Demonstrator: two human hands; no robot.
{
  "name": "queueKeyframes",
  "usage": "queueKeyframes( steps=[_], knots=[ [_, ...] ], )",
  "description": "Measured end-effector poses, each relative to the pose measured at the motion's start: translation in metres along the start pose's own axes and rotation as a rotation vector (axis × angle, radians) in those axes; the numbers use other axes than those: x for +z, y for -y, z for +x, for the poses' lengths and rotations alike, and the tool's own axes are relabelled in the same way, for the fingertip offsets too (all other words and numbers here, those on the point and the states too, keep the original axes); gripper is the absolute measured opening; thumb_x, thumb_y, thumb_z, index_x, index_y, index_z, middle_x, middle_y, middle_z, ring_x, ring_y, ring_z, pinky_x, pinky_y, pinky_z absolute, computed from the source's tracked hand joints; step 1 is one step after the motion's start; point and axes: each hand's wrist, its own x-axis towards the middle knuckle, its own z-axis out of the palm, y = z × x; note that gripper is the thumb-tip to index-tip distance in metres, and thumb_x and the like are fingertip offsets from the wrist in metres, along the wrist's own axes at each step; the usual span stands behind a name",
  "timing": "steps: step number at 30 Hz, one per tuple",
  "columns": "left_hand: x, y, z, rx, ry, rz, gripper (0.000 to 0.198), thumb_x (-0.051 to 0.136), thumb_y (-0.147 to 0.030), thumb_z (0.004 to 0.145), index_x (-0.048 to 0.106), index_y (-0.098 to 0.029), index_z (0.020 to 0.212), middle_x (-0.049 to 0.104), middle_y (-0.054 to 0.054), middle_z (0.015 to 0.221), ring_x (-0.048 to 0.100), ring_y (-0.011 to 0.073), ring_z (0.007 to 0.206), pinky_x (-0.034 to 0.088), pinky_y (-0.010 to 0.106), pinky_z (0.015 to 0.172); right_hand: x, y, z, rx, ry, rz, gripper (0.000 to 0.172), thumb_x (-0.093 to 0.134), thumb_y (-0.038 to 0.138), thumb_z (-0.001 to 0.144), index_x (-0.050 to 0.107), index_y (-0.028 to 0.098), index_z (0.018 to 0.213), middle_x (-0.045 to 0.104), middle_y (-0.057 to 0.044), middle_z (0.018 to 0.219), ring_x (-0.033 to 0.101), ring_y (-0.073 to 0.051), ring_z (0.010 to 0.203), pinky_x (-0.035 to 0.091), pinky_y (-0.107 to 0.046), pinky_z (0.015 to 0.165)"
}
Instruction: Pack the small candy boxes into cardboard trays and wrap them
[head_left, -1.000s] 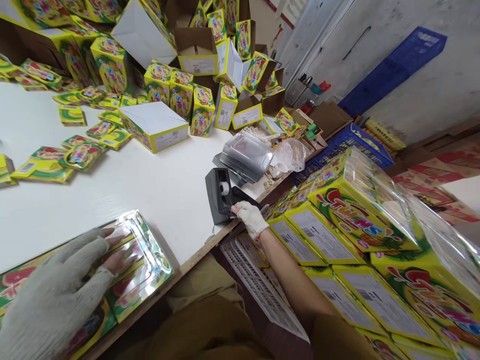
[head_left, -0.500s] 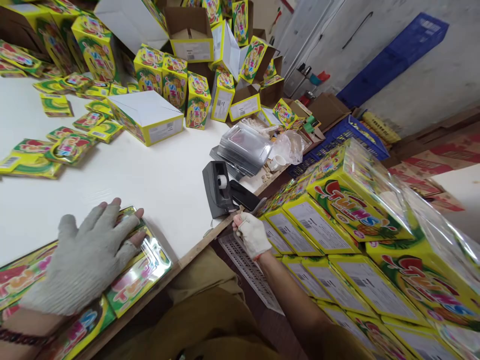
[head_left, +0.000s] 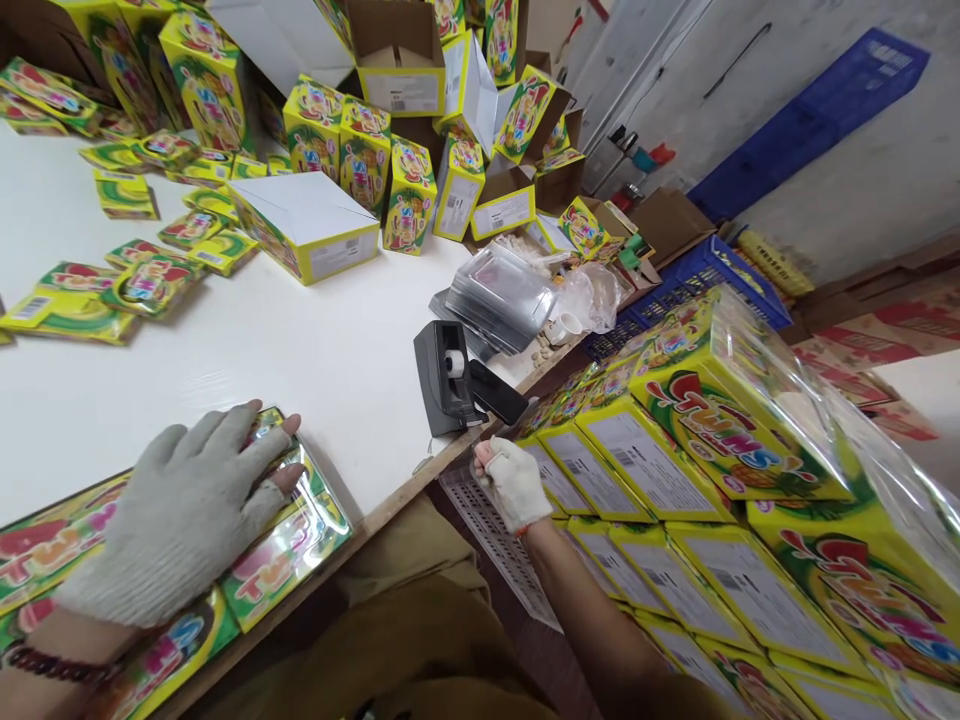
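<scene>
My left hand (head_left: 184, 500), in a grey fingerless glove, lies spread and flat on the glossy green-and-yellow candy boxes (head_left: 289, 555) at the table's front left. Its fingertips rest near the upper right corner of the boxes. In a white fingerless glove, my right hand (head_left: 514, 485) hovers just off the table edge with its fingers curled together. Whatever it holds, if anything, is hidden or too small to make out. A black tape dispenser (head_left: 441, 385) with a white-cored roll stands right above that hand, on the edge of the white table (head_left: 247, 365).
Stacked yellow boxes (head_left: 645, 455), some under clear plastic, rise at the right. Clear plastic trays (head_left: 506, 290) and a loose tape roll (head_left: 564, 326) lie beyond the dispenser. Several upright and open boxes (head_left: 409, 200) line the back; flat packs (head_left: 150, 285) are scattered at left.
The view has shifted slightly. My left hand stays flat on the boxes, and my right hand stays closed by the table edge beneath the tape dispenser.
</scene>
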Motion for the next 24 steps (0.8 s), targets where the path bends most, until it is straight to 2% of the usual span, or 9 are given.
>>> queueKeyframes(
  steps=[5, 7, 9, 12, 14, 16, 18, 20, 24],
  knots=[
    [-0.003, -0.002, 0.001, -0.026, 0.005, -0.069, 0.042, 0.034, -0.039, 0.097, 0.068, -0.021, 0.115, 0.059, 0.017, 0.123, 0.055, 0.0347, 0.106, 0.042, 0.048, 0.083, -0.011, -0.025, 0.013, 0.054, 0.184, -0.285, 0.036, 0.063, 0.048, 0.063, 0.042, 0.022, 0.052, 0.042, 0.005, 0.046, 0.036, -0.009, 0.047, 0.027, -0.023, 0.047],
    [-0.005, -0.004, 0.001, -0.052, -0.007, -0.106, 0.039, 0.037, -0.037, 0.096, 0.069, -0.023, 0.112, 0.06, 0.015, 0.122, 0.055, 0.0338, 0.107, 0.042, 0.048, 0.084, -0.015, -0.013, 0.012, 0.018, 0.339, -0.376, 0.037, 0.066, 0.047, 0.065, 0.044, 0.021, 0.051, 0.042, 0.005, 0.047, 0.037, -0.01, 0.049, 0.028, -0.024, 0.049],
    [-0.005, -0.006, 0.0, -0.076, -0.014, -0.123, 0.037, 0.038, -0.036, 0.096, 0.069, -0.023, 0.112, 0.059, 0.015, 0.123, 0.055, 0.0334, 0.108, 0.042, 0.048, 0.086, -0.01, 0.014, 0.011, -0.118, 0.586, -0.477, 0.037, 0.065, 0.049, 0.073, 0.051, 0.019, 0.057, 0.048, 0.003, 0.055, 0.042, -0.011, 0.056, 0.032, -0.024, 0.054],
    [-0.005, -0.006, -0.002, -0.092, 0.009, -0.128, 0.038, 0.037, -0.035, 0.096, 0.068, -0.024, 0.115, 0.059, 0.015, 0.128, 0.054, 0.0329, 0.111, 0.042, 0.049, 0.089, 0.026, 0.07, 0.011, -0.268, 1.031, -0.494, 0.034, 0.063, 0.047, 0.082, 0.058, 0.016, 0.071, 0.053, 0.001, 0.066, 0.045, -0.011, 0.063, 0.035, -0.025, 0.061],
    [-0.004, -0.005, -0.004, -0.101, 0.019, -0.15, 0.042, 0.034, -0.037, 0.098, 0.067, -0.023, 0.119, 0.057, 0.015, 0.132, 0.053, 0.0329, 0.115, 0.042, 0.05, 0.092, 0.064, 0.101, 0.015, -0.311, 1.303, -0.495, 0.031, 0.062, 0.044, 0.084, 0.058, 0.015, 0.073, 0.052, 0.002, 0.068, 0.044, -0.011, 0.065, 0.035, -0.024, 0.062],
    [-0.003, -0.003, -0.007, -0.111, 0.022, -0.2, 0.047, 0.028, -0.039, 0.1, 0.064, -0.023, 0.125, 0.057, 0.014, 0.134, 0.052, 0.0322, 0.119, 0.042, 0.05, 0.095, 0.104, 0.118, 0.021, -0.369, 1.516, -0.533, 0.029, 0.062, 0.042, 0.084, 0.056, 0.015, 0.072, 0.048, 0.004, 0.067, 0.043, -0.01, 0.065, 0.034, -0.024, 0.062],
    [-0.003, -0.001, -0.009, -0.124, 0.016, -0.255, 0.052, 0.022, -0.04, 0.102, 0.062, -0.023, 0.129, 0.058, 0.013, 0.134, 0.051, 0.0308, 0.121, 0.042, 0.049, 0.097, 0.136, 0.122, 0.03, -0.419, 1.623, -0.601, 0.027, 0.061, 0.038, 0.084, 0.054, 0.016, 0.07, 0.045, 0.005, 0.065, 0.042, -0.01, 0.064, 0.034, -0.023, 0.062],
    [-0.005, 0.0, -0.01, -0.13, 0.005, -0.29, 0.057, 0.017, -0.043, 0.102, 0.062, -0.023, 0.129, 0.058, 0.013, 0.134, 0.051, 0.0306, 0.121, 0.041, 0.049, 0.097, 0.158, 0.118, 0.04, -0.452, 1.642, -0.706, 0.026, 0.06, 0.034, 0.084, 0.051, 0.016, 0.067, 0.043, 0.005, 0.064, 0.041, -0.009, 0.064, 0.033, -0.023, 0.062],
    [-0.01, -0.004, -0.007, -0.121, 0.001, -0.275, 0.055, 0.023, -0.051, 0.1, 0.064, -0.023, 0.124, 0.059, 0.013, 0.132, 0.053, 0.0311, 0.117, 0.043, 0.048, 0.093, 0.172, 0.107, 0.054, -0.463, 1.624, -0.895, 0.028, 0.059, 0.034, 0.084, 0.049, 0.017, 0.064, 0.043, 0.005, 0.063, 0.04, -0.009, 0.064, 0.032, -0.023, 0.062]
  ],
)
